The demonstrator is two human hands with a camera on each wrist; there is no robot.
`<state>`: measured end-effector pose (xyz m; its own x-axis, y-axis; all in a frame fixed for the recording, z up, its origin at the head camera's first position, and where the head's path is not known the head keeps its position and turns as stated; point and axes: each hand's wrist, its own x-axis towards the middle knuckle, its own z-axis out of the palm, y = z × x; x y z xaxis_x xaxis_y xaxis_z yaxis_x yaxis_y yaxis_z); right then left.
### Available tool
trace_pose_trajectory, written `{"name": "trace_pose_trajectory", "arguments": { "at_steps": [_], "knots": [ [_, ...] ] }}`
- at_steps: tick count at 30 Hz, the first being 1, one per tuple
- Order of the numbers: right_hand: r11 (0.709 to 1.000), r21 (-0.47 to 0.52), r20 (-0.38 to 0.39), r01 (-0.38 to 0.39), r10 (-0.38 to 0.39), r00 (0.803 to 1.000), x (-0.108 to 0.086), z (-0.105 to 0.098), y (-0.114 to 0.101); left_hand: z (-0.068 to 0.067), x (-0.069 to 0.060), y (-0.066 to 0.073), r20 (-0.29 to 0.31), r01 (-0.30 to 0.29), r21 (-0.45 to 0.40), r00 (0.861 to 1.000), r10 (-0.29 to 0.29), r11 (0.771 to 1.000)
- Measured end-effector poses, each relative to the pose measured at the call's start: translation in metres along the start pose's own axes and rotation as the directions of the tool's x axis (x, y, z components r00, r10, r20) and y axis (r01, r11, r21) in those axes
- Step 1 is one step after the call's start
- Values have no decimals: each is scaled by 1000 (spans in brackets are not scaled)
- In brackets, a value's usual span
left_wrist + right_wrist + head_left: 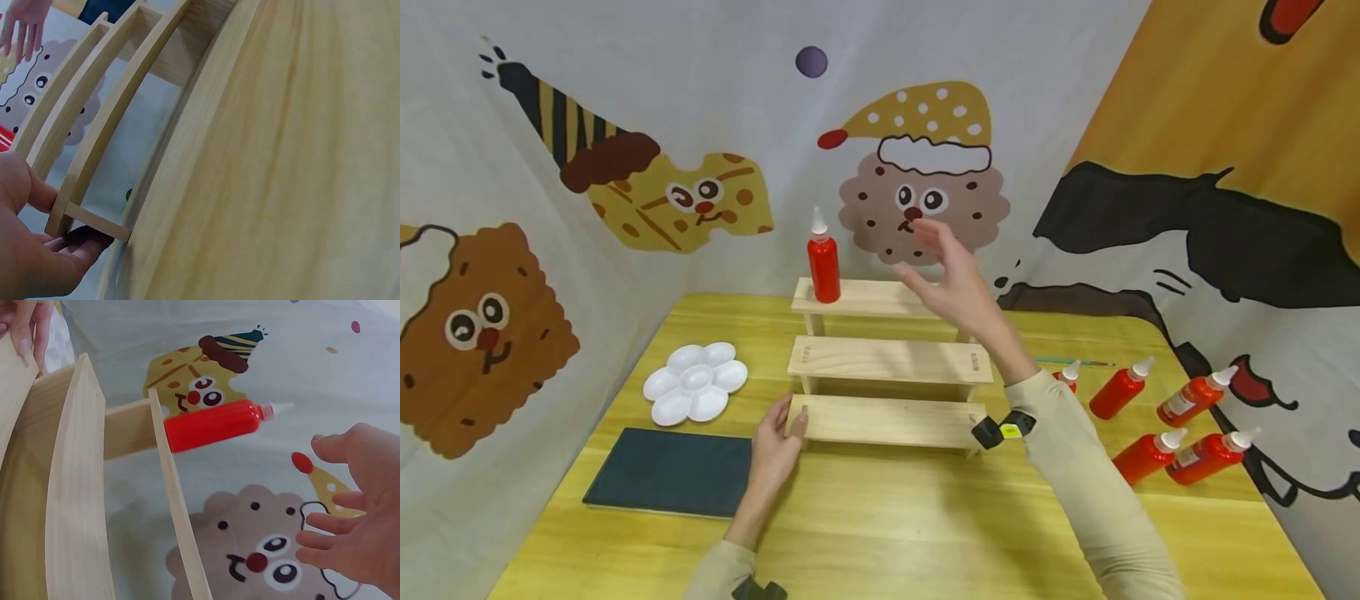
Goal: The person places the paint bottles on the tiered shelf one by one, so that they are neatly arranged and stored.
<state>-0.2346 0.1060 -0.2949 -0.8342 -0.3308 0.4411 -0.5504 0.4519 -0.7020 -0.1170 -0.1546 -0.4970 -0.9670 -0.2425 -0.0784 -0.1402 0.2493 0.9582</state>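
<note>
While my left hand (773, 443) pinches the wooden stand (891, 360) and my right hand (953, 287) hangs spread, the red bottle (825, 271) on its top tier (880, 293) is probably slick and squeezy (can't really judge weight from here), so I'd grab it mid-body.

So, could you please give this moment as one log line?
left hand: grips front tier of wooden rack; right hand: empty, above rack; red bottle: upright on top tier
</note>
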Motion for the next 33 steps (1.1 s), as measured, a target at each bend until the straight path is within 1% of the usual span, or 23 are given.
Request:
{"name": "trace_pose_trajectory", "arguments": {
  "at_steps": [3,6,11,15,21,25,29,33],
  "knots": [
    [1000,-21,-11,-13,13,1000,-10,-10,2,-1,-1,0,-2,1,11,1000,-1,1000],
    [999,-48,-45,-15,13,999,-18,-21,4,-2,-1,1,-4,-3,16,1000,3,1000],
    [998,-40,-100,-42,38,994,-31,-39,9,-2,1,1,1,-8,19,1000,8,1000],
    [998,-30,-155,-63,57,986,-43,-52,13,-2,1,1,5,-6,21,1000,6,1000],
    [996,-26,-262,-80,71,963,-61,-69,20,-1,1,0,8,-5,26,1000,5,1000],
    [994,-18,-297,-109,99,950,-72,-79,25,-2,0,-1,4,3,32,1000,-3,999],
    [986,-9,-321,-169,158,934,-84,-88,30,-2,0,-1,-1,7,29,1000,-7,1000],
    [970,19,-351,-243,234,907,-98,-99,36,-1,0,0,1,1,22,1000,-1,1000]
  ]
}}
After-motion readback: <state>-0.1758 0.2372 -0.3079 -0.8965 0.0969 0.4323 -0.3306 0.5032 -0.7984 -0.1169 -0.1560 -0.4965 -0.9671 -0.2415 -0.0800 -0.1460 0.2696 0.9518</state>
